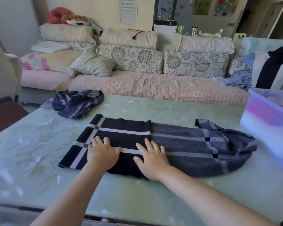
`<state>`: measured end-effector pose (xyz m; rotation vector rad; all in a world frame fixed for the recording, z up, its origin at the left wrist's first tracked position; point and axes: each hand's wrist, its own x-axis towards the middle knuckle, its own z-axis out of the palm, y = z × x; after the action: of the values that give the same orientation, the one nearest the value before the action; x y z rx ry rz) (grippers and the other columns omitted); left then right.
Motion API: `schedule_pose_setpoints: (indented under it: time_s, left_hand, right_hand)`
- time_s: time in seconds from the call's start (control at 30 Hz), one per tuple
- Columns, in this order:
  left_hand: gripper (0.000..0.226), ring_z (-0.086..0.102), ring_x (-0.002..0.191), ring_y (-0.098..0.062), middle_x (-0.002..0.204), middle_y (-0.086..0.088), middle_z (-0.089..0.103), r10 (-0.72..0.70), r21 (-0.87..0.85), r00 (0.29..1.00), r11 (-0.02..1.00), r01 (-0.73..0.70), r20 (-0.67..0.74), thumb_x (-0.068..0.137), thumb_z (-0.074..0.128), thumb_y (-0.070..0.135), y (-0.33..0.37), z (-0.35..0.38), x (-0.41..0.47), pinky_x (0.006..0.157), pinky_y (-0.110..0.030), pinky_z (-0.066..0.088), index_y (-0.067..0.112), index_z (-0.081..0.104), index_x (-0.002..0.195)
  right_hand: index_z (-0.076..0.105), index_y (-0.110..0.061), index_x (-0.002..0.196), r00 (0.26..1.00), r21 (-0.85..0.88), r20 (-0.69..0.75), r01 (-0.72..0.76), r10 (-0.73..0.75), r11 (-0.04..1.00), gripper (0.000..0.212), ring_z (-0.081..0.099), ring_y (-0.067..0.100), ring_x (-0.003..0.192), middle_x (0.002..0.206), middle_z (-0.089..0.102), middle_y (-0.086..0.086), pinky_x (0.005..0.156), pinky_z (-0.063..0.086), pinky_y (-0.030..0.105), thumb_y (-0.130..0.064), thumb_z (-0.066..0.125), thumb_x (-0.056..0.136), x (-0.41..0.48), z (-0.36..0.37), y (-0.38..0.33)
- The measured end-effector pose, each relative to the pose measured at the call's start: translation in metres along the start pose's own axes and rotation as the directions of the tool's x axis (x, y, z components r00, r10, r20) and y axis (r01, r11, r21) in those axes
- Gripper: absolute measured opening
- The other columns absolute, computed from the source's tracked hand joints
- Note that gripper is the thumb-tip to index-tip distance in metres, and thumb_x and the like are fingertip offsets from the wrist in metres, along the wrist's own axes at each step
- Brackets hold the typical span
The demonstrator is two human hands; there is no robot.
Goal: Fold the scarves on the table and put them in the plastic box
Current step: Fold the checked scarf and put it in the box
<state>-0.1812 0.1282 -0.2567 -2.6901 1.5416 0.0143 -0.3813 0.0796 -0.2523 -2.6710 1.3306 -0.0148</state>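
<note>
A dark navy scarf with grey stripes (186,147) lies across the middle of the green table (39,144). Its left part is folded over, dark face up, while the greyer right part bunches up near the box. My left hand (102,154) presses flat on the folded part, fingers straight. Beside it my right hand (151,160) also lies flat on the fold's right edge. A second scarf (77,103), blue with thin white stripes, sits crumpled at the table's far left. The translucent plastic box (268,126) stands at the right edge, something red inside.
A sofa (153,85) with floral cushions runs along the far side of the table. Clothes are heaped at its right end (271,69). A dark chair seat (5,115) stands to the left of the table.
</note>
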Motion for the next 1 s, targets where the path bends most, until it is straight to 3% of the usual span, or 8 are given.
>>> schedule_pose_setpoints:
  time_s: [0.13, 0.23, 0.37, 0.47, 0.57, 0.67, 0.87, 1.0]
  left_hand:
    - [0.077, 0.013, 0.145, -0.036, 0.159, -0.021, 0.014, -0.18, 0.035, 0.978, 0.984, 0.177, 0.107, 0.091, 0.007, 0.054, -0.028, -0.01, 0.005, 0.11, -0.055, 0.022, 0.009, 0.017, 0.153]
    - [0.07, 0.021, 0.143, -0.033, 0.158, -0.019, 0.02, -0.237, 0.086, 0.966, 0.97, 0.229, 0.101, 0.097, 0.019, 0.045, -0.034, -0.022, 0.005, 0.11, -0.048, 0.026, 0.002, 0.018, 0.152]
    - [0.046, 0.04, 0.127, -0.027, 0.139, -0.005, 0.047, 0.061, -0.002, 0.995, 0.998, -0.062, -0.082, 0.093, 0.041, 0.03, -0.024, -0.025, 0.008, 0.099, -0.04, 0.036, 0.016, 0.044, 0.136]
    - [0.043, 0.044, 0.126, -0.021, 0.137, 0.003, 0.052, 0.31, -0.171, 0.941, 0.928, -0.331, -0.137, 0.095, 0.042, 0.027, 0.001, -0.031, 0.001, 0.099, -0.038, 0.039, 0.026, 0.049, 0.137]
    - [0.034, 0.05, 0.116, -0.023, 0.121, 0.002, 0.059, 0.385, -0.232, 0.902, 0.875, -0.424, -0.195, 0.093, 0.044, 0.025, 0.028, -0.036, -0.002, 0.09, -0.038, 0.045, 0.024, 0.058, 0.125]
    - [0.027, 0.055, 0.107, -0.022, 0.11, 0.002, 0.061, 0.431, -0.349, 0.861, 0.79, -0.505, -0.269, 0.095, 0.046, 0.024, 0.062, -0.047, -0.005, 0.083, -0.038, 0.051, 0.022, 0.063, 0.116]
    - [0.026, 0.058, 0.095, -0.016, 0.107, 0.007, 0.063, 0.624, -0.325, 0.728, 0.652, -0.685, -0.284, 0.099, 0.042, 0.021, 0.146, -0.068, -0.033, 0.067, -0.024, 0.036, 0.023, 0.064, 0.112]
    - [0.025, 0.058, 0.097, -0.015, 0.109, 0.008, 0.064, 0.729, -0.299, 0.654, 0.59, -0.75, -0.203, 0.098, 0.043, 0.023, 0.195, -0.06, -0.05, 0.068, -0.026, 0.038, 0.025, 0.063, 0.112]
  right_hand:
    - [0.008, -0.033, 0.158, 1.0, 0.02, 0.012, 0.023, -0.023, 1.0, 0.066, -0.005, 0.029, 0.153, 0.167, -0.005, 0.009, 0.121, 0.001, 0.054, -0.059, 0.022, 0.1, 0.017, 0.008, -0.04]
    - [0.007, -0.033, 0.158, 0.999, 0.022, 0.032, 0.04, -0.041, 0.999, 0.067, -0.006, 0.031, 0.153, 0.167, -0.007, 0.009, 0.12, 0.0, 0.054, -0.06, 0.023, 0.1, 0.024, 0.012, -0.06]
    - [0.018, -0.034, 0.157, 0.994, 0.048, 0.016, 0.107, -0.108, 0.993, 0.062, 0.005, 0.03, 0.152, 0.168, 0.003, 0.006, 0.12, 0.006, 0.052, -0.058, 0.027, 0.101, 0.024, 0.003, -0.057]
    - [0.036, -0.031, 0.152, 0.986, 0.193, -0.056, 0.163, -0.154, 0.968, 0.052, 0.024, 0.025, 0.148, 0.165, 0.018, 0.002, 0.119, 0.017, 0.044, -0.047, 0.036, 0.103, 0.018, -0.016, -0.037]
    - [0.05, -0.028, 0.142, 0.987, 0.236, -0.101, 0.148, -0.127, 0.96, 0.041, 0.041, 0.024, 0.137, 0.154, 0.038, -0.002, 0.113, 0.03, 0.04, -0.034, 0.045, 0.101, 0.011, -0.037, 0.004]
    - [0.063, -0.03, 0.113, 0.996, 0.209, -0.084, 0.06, -0.044, 0.976, 0.024, 0.055, 0.023, 0.114, 0.125, 0.053, -0.008, 0.095, 0.044, 0.037, -0.023, 0.045, 0.098, 0.0, -0.061, 0.061]
    - [0.061, -0.027, 0.067, 0.964, 0.166, -0.164, -0.182, 0.209, 0.969, 0.032, 0.057, 0.008, 0.071, 0.077, 0.063, -0.013, 0.058, 0.039, 0.027, -0.007, 0.046, 0.086, -0.049, -0.103, 0.179]
    - [0.064, -0.033, 0.072, 0.928, 0.204, -0.142, -0.313, 0.344, 0.928, 0.036, 0.058, 0.01, 0.084, 0.083, 0.064, -0.019, 0.063, 0.04, 0.021, -0.002, 0.047, 0.076, -0.072, -0.105, 0.249]
